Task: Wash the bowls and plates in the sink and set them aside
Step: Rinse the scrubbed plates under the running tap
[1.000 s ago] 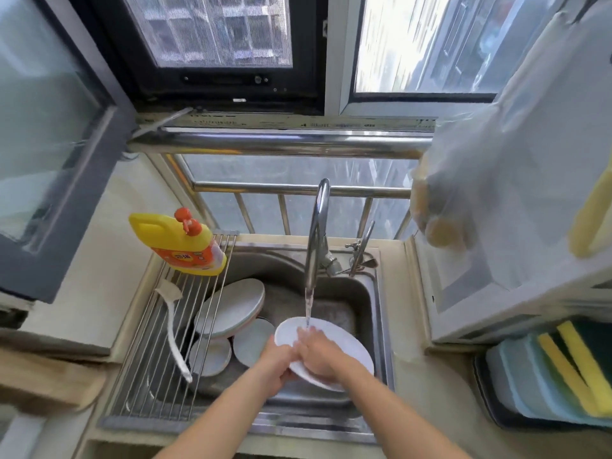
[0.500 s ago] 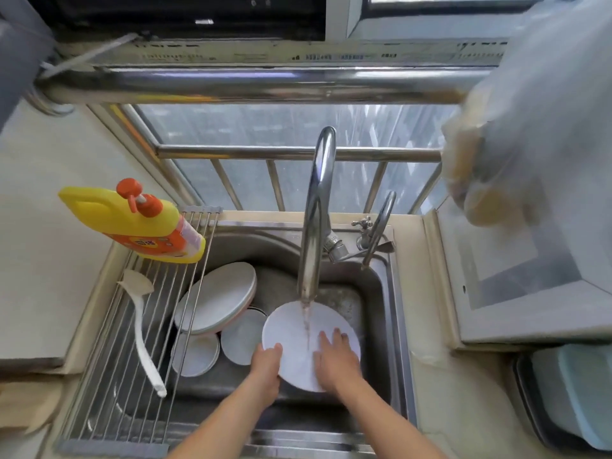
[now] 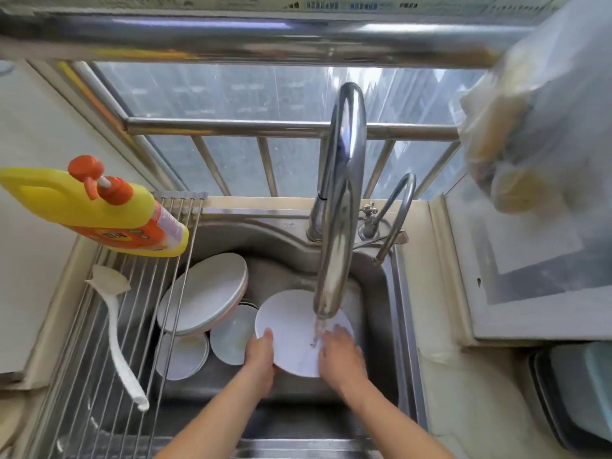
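Note:
A white plate (image 3: pixel 291 329) is tilted under the running tap (image 3: pixel 337 207) over the steel sink (image 3: pixel 381 286). My left hand (image 3: pixel 260 357) grips the plate's left rim. Flat on its face, my right hand (image 3: pixel 341 354) rubs the lower right part where the water lands. Left of it, a stack of large plates (image 3: pixel 202 293) leans in the sink, with two small white bowls (image 3: pixel 182 357) (image 3: pixel 233 334) below them.
A roll-up wire rack (image 3: pixel 109 359) covers the sink's left side, holding a white dish brush (image 3: pixel 114 329) and a yellow detergent bottle (image 3: pixel 99 213). A small second tap (image 3: pixel 394 210) stands right of the main one. A plastic bag (image 3: pixel 536 127) hangs at upper right; a teal container (image 3: pixel 583 392) sits at right.
The view has tilted down and closer to the sink. The plate has turned from flatter to more upright under the stream, and my right hand has slid onto its lower right face.

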`<state>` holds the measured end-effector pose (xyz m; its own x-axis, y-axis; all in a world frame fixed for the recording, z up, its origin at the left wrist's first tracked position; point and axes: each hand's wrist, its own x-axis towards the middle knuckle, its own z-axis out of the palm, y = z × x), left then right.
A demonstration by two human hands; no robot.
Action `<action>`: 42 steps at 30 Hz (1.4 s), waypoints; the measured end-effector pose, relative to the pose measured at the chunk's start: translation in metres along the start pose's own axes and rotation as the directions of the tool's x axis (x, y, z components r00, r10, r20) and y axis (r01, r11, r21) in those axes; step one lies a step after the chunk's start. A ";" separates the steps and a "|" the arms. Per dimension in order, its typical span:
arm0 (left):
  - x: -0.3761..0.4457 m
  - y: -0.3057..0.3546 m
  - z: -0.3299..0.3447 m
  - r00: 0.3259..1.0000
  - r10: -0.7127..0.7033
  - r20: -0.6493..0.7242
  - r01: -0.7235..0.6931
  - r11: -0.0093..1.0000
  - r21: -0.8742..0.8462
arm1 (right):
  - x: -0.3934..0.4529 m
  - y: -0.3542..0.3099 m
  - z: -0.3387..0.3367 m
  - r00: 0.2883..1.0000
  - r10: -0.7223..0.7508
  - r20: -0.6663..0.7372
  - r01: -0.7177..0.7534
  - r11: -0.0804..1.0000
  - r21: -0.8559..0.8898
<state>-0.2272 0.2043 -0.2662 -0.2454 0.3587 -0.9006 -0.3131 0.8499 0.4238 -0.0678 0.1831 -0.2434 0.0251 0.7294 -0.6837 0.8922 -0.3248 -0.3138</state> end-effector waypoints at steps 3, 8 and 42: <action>0.002 -0.001 -0.012 0.996 0.093 0.007 -0.093 0.985 0.143 | 0.009 -0.004 0.003 0.977 0.178 -0.113 -0.166 0.980 0.113; -0.011 0.010 -0.031 0.971 0.235 0.044 -0.237 0.925 0.297 | 0.011 -0.015 -0.012 0.881 0.456 -0.127 -0.248 0.673 0.697; -0.043 0.041 0.005 0.957 0.214 -0.197 -0.044 0.775 0.631 | -0.057 -0.026 0.007 0.767 -0.380 -0.517 0.374 0.920 -0.120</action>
<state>-0.2248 0.2256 -0.2109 -0.4825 0.4492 -0.7519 0.3470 0.8862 0.3068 -0.0951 0.1459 -0.2007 -0.0862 0.9942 -0.0647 0.8840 0.0464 -0.4652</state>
